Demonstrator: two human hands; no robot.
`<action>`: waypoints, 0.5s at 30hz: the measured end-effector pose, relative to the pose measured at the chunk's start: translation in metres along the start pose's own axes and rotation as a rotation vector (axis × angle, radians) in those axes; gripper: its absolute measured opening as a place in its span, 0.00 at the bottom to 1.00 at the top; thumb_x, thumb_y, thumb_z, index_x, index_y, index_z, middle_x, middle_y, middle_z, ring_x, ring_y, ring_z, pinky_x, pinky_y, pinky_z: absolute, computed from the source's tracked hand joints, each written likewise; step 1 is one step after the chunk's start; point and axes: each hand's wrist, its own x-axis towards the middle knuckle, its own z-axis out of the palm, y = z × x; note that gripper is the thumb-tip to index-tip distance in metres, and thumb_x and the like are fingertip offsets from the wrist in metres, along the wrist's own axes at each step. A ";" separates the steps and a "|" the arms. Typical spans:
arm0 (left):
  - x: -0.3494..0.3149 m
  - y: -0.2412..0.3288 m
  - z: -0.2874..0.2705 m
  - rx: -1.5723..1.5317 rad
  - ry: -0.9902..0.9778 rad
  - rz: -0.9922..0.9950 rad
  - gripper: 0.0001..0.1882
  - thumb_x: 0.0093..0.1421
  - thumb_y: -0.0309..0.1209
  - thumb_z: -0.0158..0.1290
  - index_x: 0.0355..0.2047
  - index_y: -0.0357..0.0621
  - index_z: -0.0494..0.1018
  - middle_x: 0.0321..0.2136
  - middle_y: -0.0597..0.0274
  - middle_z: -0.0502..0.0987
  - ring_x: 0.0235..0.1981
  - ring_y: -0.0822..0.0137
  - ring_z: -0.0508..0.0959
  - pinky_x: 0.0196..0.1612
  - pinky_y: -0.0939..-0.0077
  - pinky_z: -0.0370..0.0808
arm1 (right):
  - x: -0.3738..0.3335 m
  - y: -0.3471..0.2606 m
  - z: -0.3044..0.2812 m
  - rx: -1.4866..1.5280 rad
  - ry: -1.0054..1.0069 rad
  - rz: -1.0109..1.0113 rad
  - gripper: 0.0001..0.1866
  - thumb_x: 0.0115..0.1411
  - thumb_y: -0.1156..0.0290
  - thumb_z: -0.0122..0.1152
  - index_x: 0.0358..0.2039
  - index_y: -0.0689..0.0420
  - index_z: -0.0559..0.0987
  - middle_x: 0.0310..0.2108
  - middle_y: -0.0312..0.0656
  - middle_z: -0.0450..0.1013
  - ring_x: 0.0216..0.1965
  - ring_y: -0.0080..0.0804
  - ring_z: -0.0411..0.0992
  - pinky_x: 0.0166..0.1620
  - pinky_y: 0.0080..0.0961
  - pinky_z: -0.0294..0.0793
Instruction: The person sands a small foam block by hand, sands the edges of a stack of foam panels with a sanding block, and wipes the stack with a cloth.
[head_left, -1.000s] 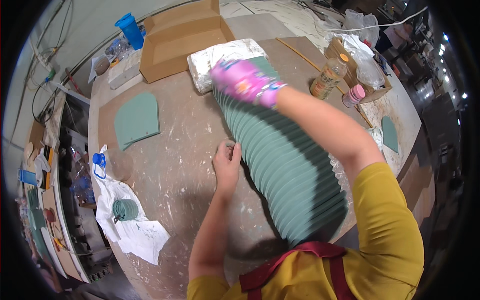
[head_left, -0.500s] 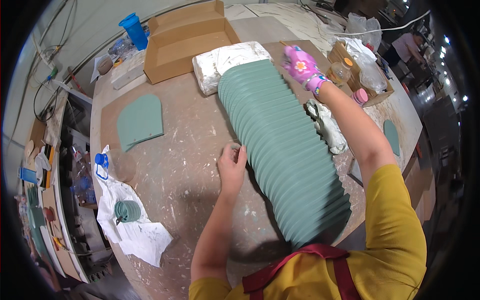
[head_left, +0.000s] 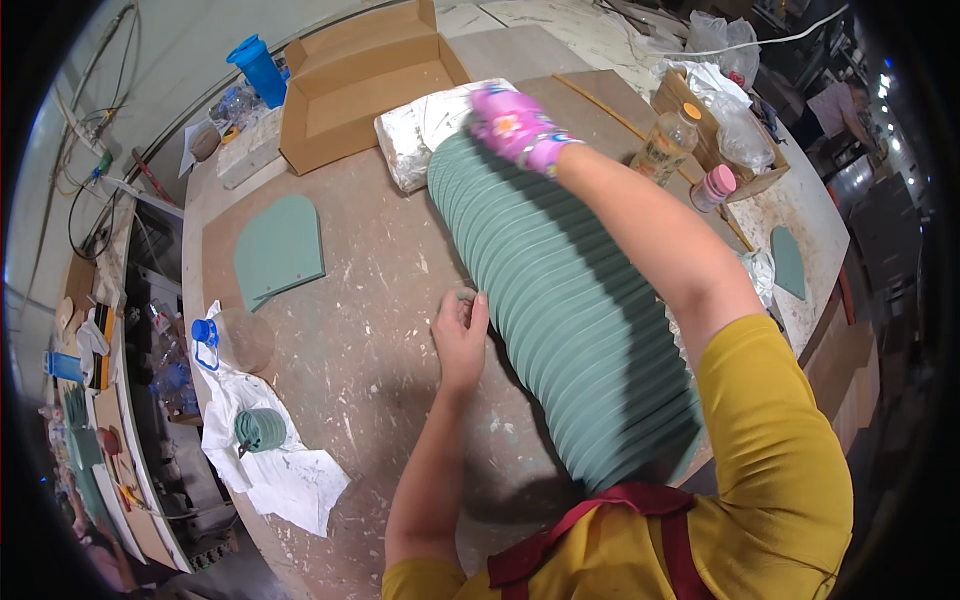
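A long row of green rounded panels (head_left: 545,300), leaning one on another, runs from a white wrapped block (head_left: 405,145) toward my body. My right hand (head_left: 510,125), in a pink flowered glove, is over the far end of the row beside the block. Motion smears its fingers, so I cannot see whether it grips anything. My bare left hand (head_left: 461,330) rests at the row's left edge with curled fingers and the thumb toward the panels. What its fingers hold, if anything, is hidden. A single green panel (head_left: 283,250) lies flat farther left.
An open cardboard box (head_left: 370,85) and a blue cup (head_left: 257,72) stand at the back. To the right are a wooden stick (head_left: 608,108), a glass bottle (head_left: 664,148) and a pink-lidded jar (head_left: 713,188). White cloth (head_left: 290,490) with a green coil (head_left: 262,430) lies left.
My gloved right hand has swung left from beside the bottle to the row's far end. The right forearm now crosses the panels and covers the crumpled white cloth. My left hand stays in place.
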 end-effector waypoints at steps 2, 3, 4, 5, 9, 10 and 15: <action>0.000 -0.004 -0.008 0.015 0.024 -0.017 0.06 0.63 0.25 0.51 0.33 0.34 0.69 0.21 0.67 0.70 0.22 0.79 0.66 0.25 0.82 0.65 | -0.020 0.013 -0.024 -0.279 0.079 -0.114 0.11 0.56 0.67 0.57 0.36 0.61 0.77 0.37 0.56 0.74 0.41 0.52 0.74 0.45 0.43 0.73; 0.001 -0.004 -0.007 0.008 0.019 -0.013 0.06 0.63 0.25 0.51 0.33 0.34 0.69 0.21 0.67 0.70 0.22 0.79 0.66 0.25 0.82 0.65 | -0.024 0.024 -0.036 -0.308 0.111 -0.030 0.12 0.57 0.66 0.57 0.37 0.61 0.76 0.39 0.55 0.73 0.42 0.52 0.73 0.45 0.43 0.73; 0.001 -0.005 -0.006 0.022 0.012 -0.019 0.06 0.63 0.25 0.52 0.33 0.34 0.69 0.21 0.67 0.70 0.22 0.79 0.67 0.25 0.82 0.65 | -0.026 0.036 -0.044 -0.333 0.139 0.053 0.13 0.57 0.65 0.58 0.38 0.61 0.75 0.40 0.55 0.73 0.43 0.52 0.73 0.45 0.42 0.73; 0.001 -0.005 -0.006 0.036 0.006 -0.024 0.06 0.63 0.26 0.52 0.33 0.34 0.70 0.21 0.66 0.71 0.22 0.79 0.67 0.25 0.82 0.65 | -0.028 0.048 -0.051 -0.339 0.139 0.053 0.13 0.57 0.65 0.58 0.38 0.61 0.75 0.40 0.55 0.73 0.43 0.52 0.73 0.45 0.42 0.73; 0.002 -0.003 -0.005 0.085 0.029 -0.011 0.06 0.63 0.26 0.52 0.32 0.34 0.69 0.21 0.66 0.70 0.21 0.79 0.67 0.24 0.82 0.65 | -0.028 0.021 -0.056 -0.450 0.119 -0.013 0.13 0.59 0.64 0.59 0.38 0.60 0.74 0.37 0.51 0.74 0.39 0.49 0.74 0.44 0.39 0.73; 0.000 -0.003 -0.008 0.072 0.035 -0.018 0.06 0.63 0.25 0.52 0.33 0.34 0.69 0.21 0.67 0.70 0.21 0.79 0.67 0.24 0.82 0.65 | -0.027 -0.001 -0.042 -0.342 0.065 -0.084 0.13 0.59 0.65 0.59 0.39 0.60 0.74 0.38 0.52 0.74 0.40 0.49 0.74 0.45 0.40 0.73; -0.001 0.002 -0.004 0.011 0.015 -0.004 0.05 0.63 0.25 0.51 0.33 0.34 0.69 0.20 0.69 0.69 0.21 0.80 0.66 0.24 0.83 0.64 | -0.036 -0.089 0.049 -0.500 -0.243 -0.469 0.08 0.58 0.72 0.53 0.36 0.61 0.74 0.31 0.53 0.75 0.32 0.50 0.75 0.38 0.39 0.75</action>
